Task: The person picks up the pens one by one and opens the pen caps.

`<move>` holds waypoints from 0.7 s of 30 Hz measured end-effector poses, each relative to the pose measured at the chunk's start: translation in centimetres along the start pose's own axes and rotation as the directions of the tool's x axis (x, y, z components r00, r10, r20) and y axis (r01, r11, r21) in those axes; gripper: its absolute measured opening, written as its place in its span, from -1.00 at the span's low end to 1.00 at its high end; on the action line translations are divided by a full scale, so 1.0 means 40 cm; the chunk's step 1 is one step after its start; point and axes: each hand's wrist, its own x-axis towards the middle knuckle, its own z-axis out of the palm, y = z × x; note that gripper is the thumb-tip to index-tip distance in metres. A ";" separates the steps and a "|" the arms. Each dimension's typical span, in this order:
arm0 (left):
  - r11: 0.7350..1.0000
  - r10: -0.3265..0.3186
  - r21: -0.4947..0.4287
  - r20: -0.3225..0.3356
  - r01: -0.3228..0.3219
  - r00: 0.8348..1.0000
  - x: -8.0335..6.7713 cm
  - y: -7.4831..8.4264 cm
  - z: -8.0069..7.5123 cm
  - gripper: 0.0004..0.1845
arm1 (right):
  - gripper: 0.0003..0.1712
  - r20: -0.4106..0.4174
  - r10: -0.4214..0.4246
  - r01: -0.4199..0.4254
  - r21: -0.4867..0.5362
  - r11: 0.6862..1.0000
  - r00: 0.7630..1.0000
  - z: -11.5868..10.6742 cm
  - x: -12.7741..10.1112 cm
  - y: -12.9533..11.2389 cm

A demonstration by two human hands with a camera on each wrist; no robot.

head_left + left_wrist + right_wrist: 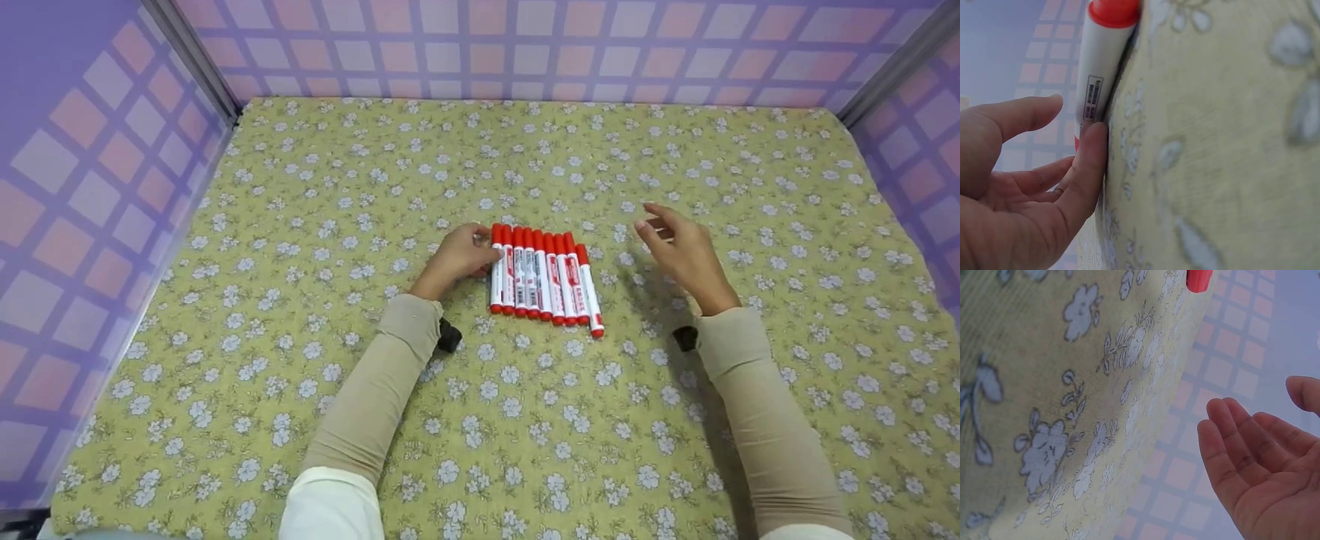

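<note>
- At the middle of the head view, a row of markers (541, 277) lies side by side on a yellow-green flowered cloth (360, 247).
- Each marker has a white barrel, a red cap pointing toward the top of the frame and a red end below.
- Some barrels show red printed panels; others show dark fine print and barcodes.
- At the row's right end, the rightmost marker (590, 291) sits lower than its neighbours and slants slightly.
- Left of the row, the left hand (454, 259) touches the leftmost marker (497, 277) with relaxed fingers, its thumb spread wide in the left wrist view.
- Right of centre, the right hand (686, 255) is apart from the markers, holding nothing, fingers loosely bent and thumb wide of them.
</note>
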 end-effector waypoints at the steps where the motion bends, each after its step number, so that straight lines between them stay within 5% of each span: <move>1: 1.000 0.001 0.011 -0.005 -0.001 1.000 0.001 0.000 0.001 -0.43 | -0.32 0.002 -0.001 0.001 -0.001 1.000 1.000 0.000 0.000 0.000; 21: 0.986 -0.003 0.164 -0.025 0.007 1.000 0.002 0.024 0.010 -0.43 | -0.32 0.027 -0.015 0.015 0.003 1.000 1.000 0.009 0.007 0.010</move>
